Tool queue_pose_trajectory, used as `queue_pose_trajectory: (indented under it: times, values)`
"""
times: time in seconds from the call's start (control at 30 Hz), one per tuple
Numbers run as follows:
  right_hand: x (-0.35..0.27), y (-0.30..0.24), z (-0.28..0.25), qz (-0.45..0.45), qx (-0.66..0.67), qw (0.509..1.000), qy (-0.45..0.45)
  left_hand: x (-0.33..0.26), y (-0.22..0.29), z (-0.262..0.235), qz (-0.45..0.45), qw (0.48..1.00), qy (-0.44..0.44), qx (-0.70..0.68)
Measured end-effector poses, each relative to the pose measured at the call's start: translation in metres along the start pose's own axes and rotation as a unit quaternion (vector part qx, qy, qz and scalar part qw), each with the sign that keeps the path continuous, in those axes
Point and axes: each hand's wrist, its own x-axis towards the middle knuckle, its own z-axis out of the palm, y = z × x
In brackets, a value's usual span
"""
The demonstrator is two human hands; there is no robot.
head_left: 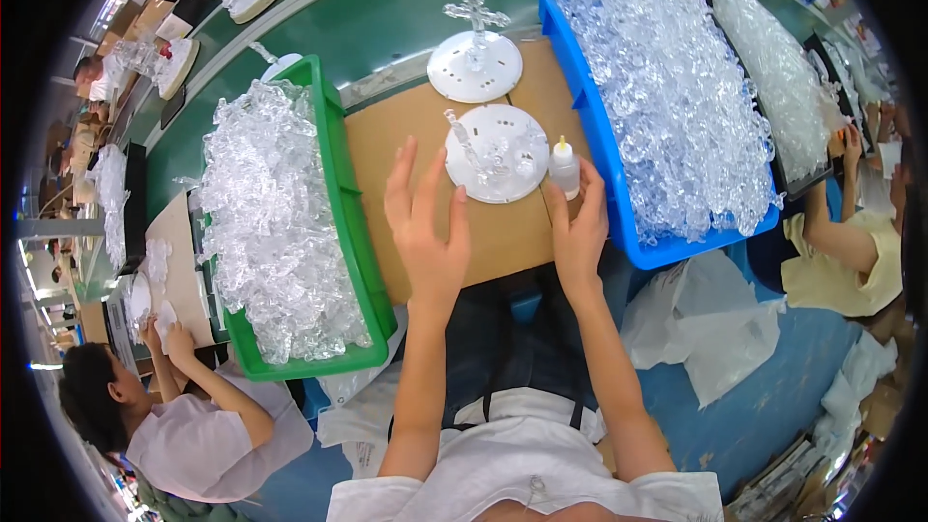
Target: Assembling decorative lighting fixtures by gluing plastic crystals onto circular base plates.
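Note:
In front of me on a sheet of brown cardboard lies a round white disc with small holes. Clear plastic pieces rest on it, one of them standing up at its left. Fingers spread, my left hand hovers by the disc's lower left side and holds nothing. My right hand is closed round the lower part of a small white squeeze bottle with a yellowish tip, upright at the disc's right edge. Farther back, a second white disc carries a clear cross-shaped piece.
A green bin heaped with clear plastic parts stands on my left, a blue bin heaped likewise on my right. Beyond it lies a clear plastic bag of parts. Co-workers sit on both sides. White plastic bags lie below at right.

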Motion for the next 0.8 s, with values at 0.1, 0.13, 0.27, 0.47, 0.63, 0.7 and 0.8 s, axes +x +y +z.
queue_pose_trajectory:
  times: [0.1, 0.13, 0.27, 0.47, 0.63, 0.7, 0.8]
  values:
    - [0.007, 0.007, 0.012, 0.01, 0.019, 1.0, 0.018, -0.003, -0.025, 0.008, -0.067, 0.992, -0.017, -0.105]
    - [0.009, 0.009, 0.015, 0.015, 0.048, 0.998, 0.041, -0.006, -0.031, 0.011, -0.067, 0.992, -0.013, -0.107]
    - [0.009, 0.014, 0.017, 0.016, 0.067, 0.996, 0.058, -0.015, -0.05, 0.023, -0.084, 0.991, -0.033, -0.102]
    - [0.003, 0.007, 0.01, 0.024, -0.058, 0.998, 0.015, -0.027, -0.063, 0.037, -0.067, 0.994, -0.061, -0.064]
    - [-0.014, -0.01, -0.007, 0.041, -0.053, 0.998, -0.021, -0.029, -0.065, 0.038, -0.065, 0.995, -0.065, -0.035]
    - [-0.03, -0.032, -0.027, 0.014, -0.096, 0.995, -0.034, -0.03, -0.067, 0.036, -0.053, 0.997, -0.053, 0.021]
    - [-0.019, -0.075, -0.04, -0.034, -0.104, 0.994, -0.028, -0.032, -0.073, 0.033, -0.07, 0.997, -0.038, 0.002]
